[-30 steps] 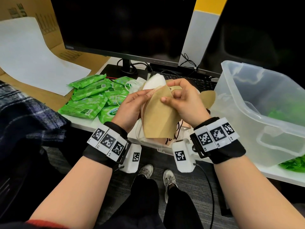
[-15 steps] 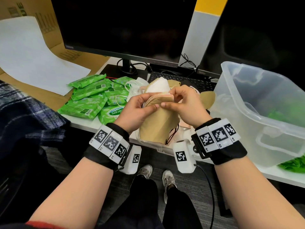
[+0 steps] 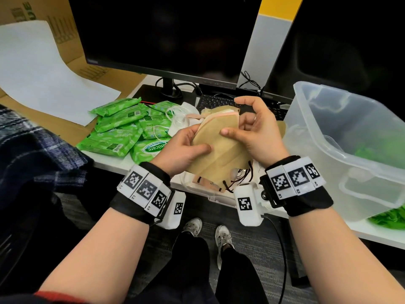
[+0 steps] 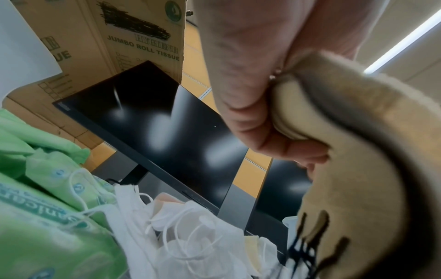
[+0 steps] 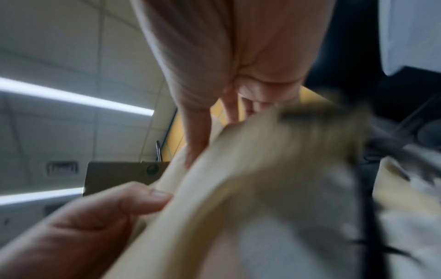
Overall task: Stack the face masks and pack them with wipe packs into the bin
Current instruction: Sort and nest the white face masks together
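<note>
The left hand (image 3: 182, 148) grips the mask stack (image 3: 219, 152) at its left edge; the right hand (image 3: 260, 132) pinches its right. The bin (image 3: 341, 128) lies rightward, nearer the right hand.

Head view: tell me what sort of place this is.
Most likely an office workstation: a large black computer monitor and a second dark screen stand behind a black keyboard on a white desk, under long ceiling strip lights.

Tan mask stack (image 3: 219, 148), pink edge seen, black ear loops (image 3: 245, 174). Bright green wipe packs (image 3: 122, 128), pale leaf print. White loose masks (image 3: 179, 119). Translucent bin (image 3: 341, 137). Black wrist bands (image 3: 306, 202), white tags (image 3: 144, 189) printed with black square codes. Dark blue plaid cloth (image 3: 32, 154).
</note>
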